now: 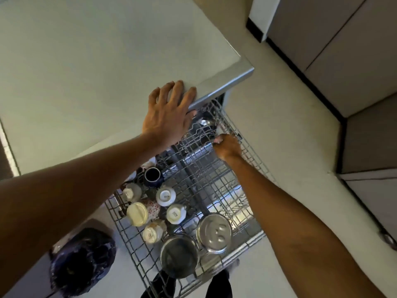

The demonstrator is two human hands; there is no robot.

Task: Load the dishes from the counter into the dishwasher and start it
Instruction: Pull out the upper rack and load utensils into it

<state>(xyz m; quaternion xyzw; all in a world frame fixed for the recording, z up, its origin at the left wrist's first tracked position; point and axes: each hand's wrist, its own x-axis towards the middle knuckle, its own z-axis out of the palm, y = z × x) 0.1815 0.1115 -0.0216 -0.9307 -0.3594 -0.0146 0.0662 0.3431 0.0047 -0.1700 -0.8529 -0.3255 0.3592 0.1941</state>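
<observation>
Home kitchen. Evidence: pale counter with a dishwasher rack pulled out below its edge, holding upturned cups and steel bowls. Plain cabinet doors opposite, black bin bag beside the rack.

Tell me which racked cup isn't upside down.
The dark blue ceramic mug, its open mouth showing; the white and cream cups nearby show their bases.

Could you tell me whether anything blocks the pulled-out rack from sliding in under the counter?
Yes: the right hand sits among the rack wires near the opening, and the left hand has its thumb over the counter edge above.
</observation>
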